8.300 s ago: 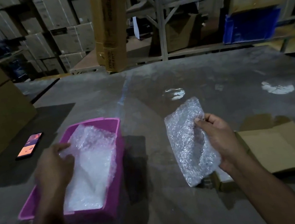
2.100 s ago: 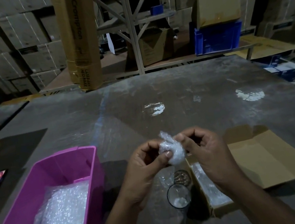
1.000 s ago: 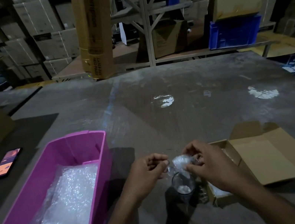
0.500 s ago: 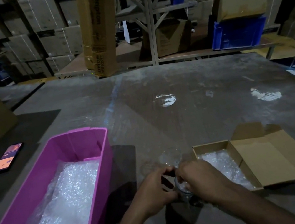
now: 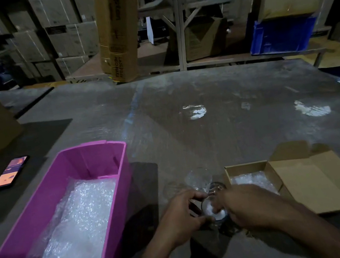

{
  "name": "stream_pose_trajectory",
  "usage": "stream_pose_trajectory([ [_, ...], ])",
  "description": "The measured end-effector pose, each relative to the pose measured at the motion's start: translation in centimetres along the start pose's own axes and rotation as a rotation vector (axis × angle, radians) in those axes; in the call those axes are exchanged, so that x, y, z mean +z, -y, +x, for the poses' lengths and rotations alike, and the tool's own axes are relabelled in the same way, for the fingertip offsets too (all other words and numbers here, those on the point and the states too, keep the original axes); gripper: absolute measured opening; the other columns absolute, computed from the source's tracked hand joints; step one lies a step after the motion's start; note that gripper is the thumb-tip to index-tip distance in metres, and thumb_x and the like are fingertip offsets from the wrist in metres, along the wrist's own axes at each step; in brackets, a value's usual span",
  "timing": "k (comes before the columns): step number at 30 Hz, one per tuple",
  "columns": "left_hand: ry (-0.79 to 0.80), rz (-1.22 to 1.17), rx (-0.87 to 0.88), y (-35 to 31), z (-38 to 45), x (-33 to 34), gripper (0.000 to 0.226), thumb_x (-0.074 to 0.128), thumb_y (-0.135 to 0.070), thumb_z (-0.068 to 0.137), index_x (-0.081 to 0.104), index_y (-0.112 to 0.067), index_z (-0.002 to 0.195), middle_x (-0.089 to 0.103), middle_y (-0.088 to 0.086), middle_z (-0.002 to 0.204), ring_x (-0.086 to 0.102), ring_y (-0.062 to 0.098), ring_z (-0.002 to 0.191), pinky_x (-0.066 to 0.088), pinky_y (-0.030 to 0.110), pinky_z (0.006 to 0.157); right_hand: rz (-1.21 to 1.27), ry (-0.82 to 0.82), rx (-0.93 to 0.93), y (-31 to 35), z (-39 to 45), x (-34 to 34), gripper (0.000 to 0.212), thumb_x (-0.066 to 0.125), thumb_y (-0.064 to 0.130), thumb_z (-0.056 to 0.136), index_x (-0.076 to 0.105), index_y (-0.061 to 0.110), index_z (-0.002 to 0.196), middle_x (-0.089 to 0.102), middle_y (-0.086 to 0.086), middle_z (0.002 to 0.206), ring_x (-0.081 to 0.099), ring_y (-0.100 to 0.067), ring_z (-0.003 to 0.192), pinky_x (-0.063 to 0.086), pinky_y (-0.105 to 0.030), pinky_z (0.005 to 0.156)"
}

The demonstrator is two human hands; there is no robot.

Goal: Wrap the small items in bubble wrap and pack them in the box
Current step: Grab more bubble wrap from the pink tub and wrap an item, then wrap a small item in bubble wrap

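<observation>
Left hand (image 5: pixel 180 216): fingers curled round glass (image 5: pixel 211 208)
Right hand (image 5: pixel 242 204): fingertips pushing bubble wrap wad (image 5: pixel 214 211) inside glass
Box (image 5: pixel 246 169): just right of hands
Risk: hard stuffing tips glass; cracking

You can read nothing for certain: the print on the tall carton (image 5: pixel 117 29) beyond the table's far edge is blurred.

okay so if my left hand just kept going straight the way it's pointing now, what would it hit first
Most likely the right hand. The left hand grips the small glass and points rightward across it, with the right hand's fingers on the glass's other side. Beyond lies the cardboard box; depth is unclear.
</observation>
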State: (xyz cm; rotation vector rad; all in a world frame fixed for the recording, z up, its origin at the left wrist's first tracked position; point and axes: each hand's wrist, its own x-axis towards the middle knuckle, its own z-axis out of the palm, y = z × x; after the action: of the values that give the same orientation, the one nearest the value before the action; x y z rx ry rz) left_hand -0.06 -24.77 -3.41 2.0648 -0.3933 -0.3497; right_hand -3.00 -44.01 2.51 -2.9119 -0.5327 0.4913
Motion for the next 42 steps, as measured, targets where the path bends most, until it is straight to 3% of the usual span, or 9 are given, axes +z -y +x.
stream_pose_trajectory([
  [5,0.006,-0.025,-0.026,-0.1,-0.2,-0.1,0.052,0.089,-0.013,0.072,0.069,-0.021,0.119,0.062,-0.015,0.087,0.059,-0.007,0.067,0.05,0.015,0.065,0.006,0.112,-0.04,0.5,-0.9,0.1,0.047,0.056,0.007,0.085,0.058,0.036,0.122,0.065,0.0,0.124,0.062,-0.028,0.111,0.052,-0.039,0.084],
  [16,0.012,-0.034,-0.028,-0.5,-0.4,-0.3,0.055,0.092,-0.012,0.07,0.069,-0.021,0.119,0.06,-0.016,0.087,0.056,-0.008,0.062,0.053,0.018,0.068,-0.043,0.218,0.007,0.8,0.0,0.6,0.03,0.059,0.01,0.086,0.064,0.024,0.112,0.066,-0.006,0.119,0.062,-0.03,0.109,0.048,-0.037,0.082],
  [19,0.017,-0.018,-0.029,-0.5,-0.3,-0.3,0.055,0.092,-0.015,0.07,0.069,-0.022,0.12,0.061,-0.016,0.089,0.058,-0.008,0.065,0.053,0.017,0.068,0.001,0.225,0.022,0.8,-0.1,-0.1,0.043,0.06,0.011,0.088,0.065,0.032,0.125,0.066,-0.004,0.126,0.061,-0.026,0.113,0.053,-0.039,0.088],
  [23,0.029,0.02,-0.003,0.0,-0.3,-0.7,0.057,0.091,-0.016,0.071,0.067,-0.026,0.122,0.066,-0.015,0.101,0.063,-0.003,0.079,0.058,0.022,0.075,0.081,0.11,0.071,0.3,-1.1,-1.5,0.056,0.057,0.011,0.087,0.06,0.041,0.135,0.062,0.004,0.137,0.06,-0.017,0.118,0.051,-0.03,0.092],
  [26,0.01,0.042,0.027,0.3,-0.8,-1.4,0.056,0.088,-0.02,0.076,0.064,-0.029,0.126,0.066,-0.015,0.114,0.064,-0.001,0.087,0.057,0.02,0.075,0.136,-0.037,0.081,0.1,-2.2,-2.5,0.054,0.052,0.01,0.087,0.065,0.042,0.129,0.069,0.01,0.124,0.058,-0.005,0.093,0.039,-0.008,0.064],
  [30,-0.093,0.039,0.064,-0.4,-2.0,-4.4,0.039,0.081,-0.014,0.085,0.068,-0.024,0.12,0.071,-0.011,0.107,0.066,-0.002,0.083,0.053,0.014,0.073,0.217,-0.236,0.147,0.4,-2.8,-3.2,0.045,0.056,0.011,0.086,0.072,0.041,0.116,0.074,0.015,0.107,0.055,0.0,0.078,0.038,-0.012,0.058],
  [33,-0.239,-0.02,0.07,-0.9,-3.4,-8.2,0.016,0.08,-0.019,0.086,0.072,-0.025,0.098,0.075,-0.006,0.09,0.07,0.007,0.079,0.055,0.024,0.072,0.383,-0.333,0.144,1.7,-2.0,-2.4,0.042,0.057,0.009,0.087,0.074,0.038,0.114,0.073,0.023,0.108,0.06,0.009,0.082,0.043,-0.008,0.067],
  [35,-0.376,-0.007,0.047,-0.7,-4.5,-11.0,0.01,0.079,-0.02,0.087,0.07,-0.02,0.084,0.073,0.0,0.078,0.067,0.011,0.071,0.053,0.028,0.066,0.528,-0.357,0.104,3.1,-1.5,-1.9,0.04,0.06,0.009,0.087,0.075,0.037,0.11,0.073,0.025,0.099,0.066,0.006,0.081,0.053,-0.02,0.073],
  [42,-0.523,0.239,-0.335,5.1,-6.5,-19.9,0.02,0.083,-0.027,0.083,0.067,-0.015,0.078,0.073,0.004,0.077,0.063,0.017,0.066,0.054,0.043,0.066,0.638,-0.292,-0.076,8.8,0.3,-0.5,0.027,0.062,0.016,0.093,0.076,0.036,0.106,0.066,0.032,0.083,0.064,0.01,0.081,0.048,-0.009,0.067],
])
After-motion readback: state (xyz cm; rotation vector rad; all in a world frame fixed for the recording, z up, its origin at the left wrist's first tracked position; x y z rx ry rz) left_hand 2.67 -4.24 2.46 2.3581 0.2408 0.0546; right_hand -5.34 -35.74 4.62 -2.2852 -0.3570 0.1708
